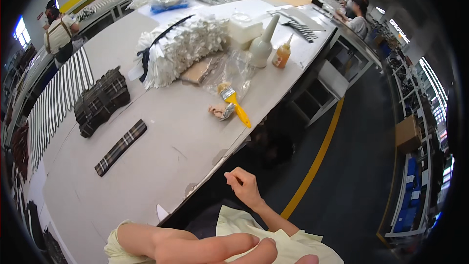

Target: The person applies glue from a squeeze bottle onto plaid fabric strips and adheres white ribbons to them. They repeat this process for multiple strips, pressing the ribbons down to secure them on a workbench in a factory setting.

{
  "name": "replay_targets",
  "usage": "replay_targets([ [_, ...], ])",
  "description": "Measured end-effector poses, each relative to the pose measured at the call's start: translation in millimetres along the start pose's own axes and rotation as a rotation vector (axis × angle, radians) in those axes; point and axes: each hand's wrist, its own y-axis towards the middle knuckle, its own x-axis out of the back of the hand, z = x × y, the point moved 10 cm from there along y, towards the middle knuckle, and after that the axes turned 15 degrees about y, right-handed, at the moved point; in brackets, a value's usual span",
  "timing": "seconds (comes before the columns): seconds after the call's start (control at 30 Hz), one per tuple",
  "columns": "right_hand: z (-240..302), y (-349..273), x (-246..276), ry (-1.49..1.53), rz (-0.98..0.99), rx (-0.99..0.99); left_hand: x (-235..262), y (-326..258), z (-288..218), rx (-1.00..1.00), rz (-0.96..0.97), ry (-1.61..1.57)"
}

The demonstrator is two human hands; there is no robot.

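Note:
My right hand is curled into a loose fist just off the table's front edge, with nothing visible in it. Large in the foreground at the lower edge, my left hand reaches across my body, fingers stretched out and apart, and part of it is cut off. Neither hand touches the table. A single plaid fabric strip lies flat at the left, beside a bundle of dark plaid strips. Nearest my right hand on the table is a yellow-handled brush, its bristles by a crumpled piece of material.
Behind the brush are a heap of white strips, a clear plastic bag, a white nozzle bottle and a small amber bottle. Striped strips line the left. An aisle with a yellow line runs right; people work farther off.

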Motion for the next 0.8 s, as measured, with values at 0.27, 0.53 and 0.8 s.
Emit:
replay_targets([
  [0.27, -23.2, 18.9, 3.9, 0.050, 0.046, -0.070, -46.3, -24.4, 29.5, 0.142, -0.037, -0.148],
  [0.53, -19.2, 57.1, 71.2, 0.061, -0.184, -0.084, -137.7, -202.1, 151.3, 0.868, 0.630, -0.182],
  [0.8, 8.3, 133.7, 81.5, 0.111, -0.188, 0.034, -171.3, -281.4, 217.7, 1.497, 0.345, -0.669],
])
